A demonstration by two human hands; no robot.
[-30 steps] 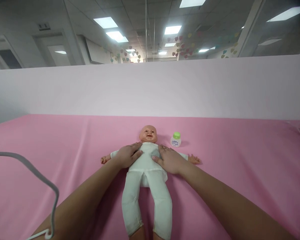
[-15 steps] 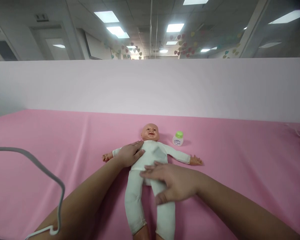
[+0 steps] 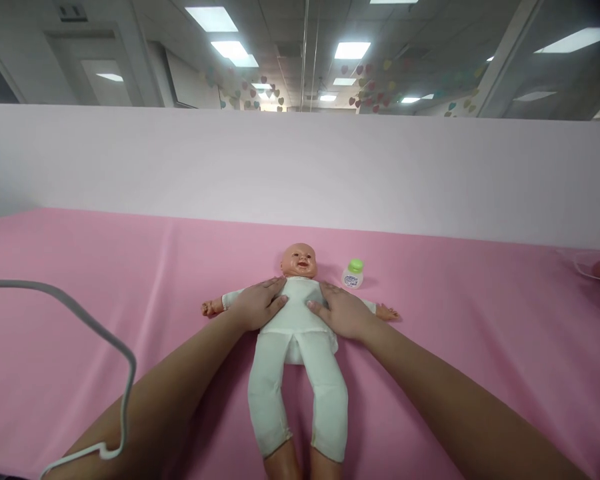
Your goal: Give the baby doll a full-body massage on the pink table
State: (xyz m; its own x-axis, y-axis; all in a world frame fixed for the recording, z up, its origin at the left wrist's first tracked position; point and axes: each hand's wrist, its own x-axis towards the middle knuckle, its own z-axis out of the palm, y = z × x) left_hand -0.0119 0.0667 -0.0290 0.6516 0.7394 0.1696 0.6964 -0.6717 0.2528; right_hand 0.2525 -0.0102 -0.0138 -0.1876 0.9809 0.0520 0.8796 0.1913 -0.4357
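A baby doll [image 3: 300, 310] in a white cloth suit lies on its back, head toward the far wall and arms spread sideways. Flat against its shoulder and chest on the left side rests my left hand [image 3: 257, 305], fingers stretched out. My right hand [image 3: 347, 310] lies in the same manner on the opposite shoulder and upper chest, thumb apart from the fingers. Both palms cover part of the doll's upper arms. Just beyond my right hand stands a small clear bottle [image 3: 353, 275] with a green cap and a printed label.
Pink cloth [image 3: 130, 267] covers the surface under the doll. A low white wall [image 3: 300, 170] runs along the back, with glass above it. A grey cable [image 3: 80, 320] loops over my left forearm. At the far right edge sits a partly visible clear tray [image 3: 586, 267] holding a reddish item.
My right hand has moved up from the doll's hip to its shoulder and now lies flat there. The left hand stays on the other shoulder. The view has shifted slightly.
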